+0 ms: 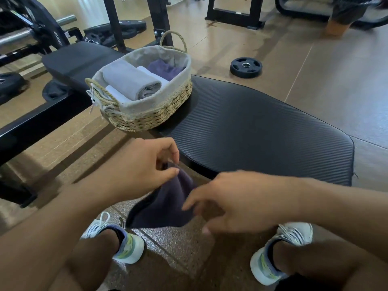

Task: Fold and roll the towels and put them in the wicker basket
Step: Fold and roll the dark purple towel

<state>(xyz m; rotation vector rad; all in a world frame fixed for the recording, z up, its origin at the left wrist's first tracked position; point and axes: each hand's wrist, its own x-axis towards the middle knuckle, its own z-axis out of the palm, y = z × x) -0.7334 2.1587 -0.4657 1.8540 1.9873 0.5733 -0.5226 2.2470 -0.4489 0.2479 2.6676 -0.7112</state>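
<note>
The left hand (144, 166) pinches the dark towel (161, 206), hanging just beside the loosely spread right hand (235, 202).

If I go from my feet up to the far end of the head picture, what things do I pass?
Shoes → dark towel pinched by the left hand → basket on the bench → weight plate on the floor.

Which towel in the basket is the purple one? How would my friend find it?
Look at the black padded bench, where the wicker basket sits at its far left end. Inside, the purple towel lies at the back, near the far handle. Unlike the neat grey roll and white rolls, it is dark and crumpled.
</note>
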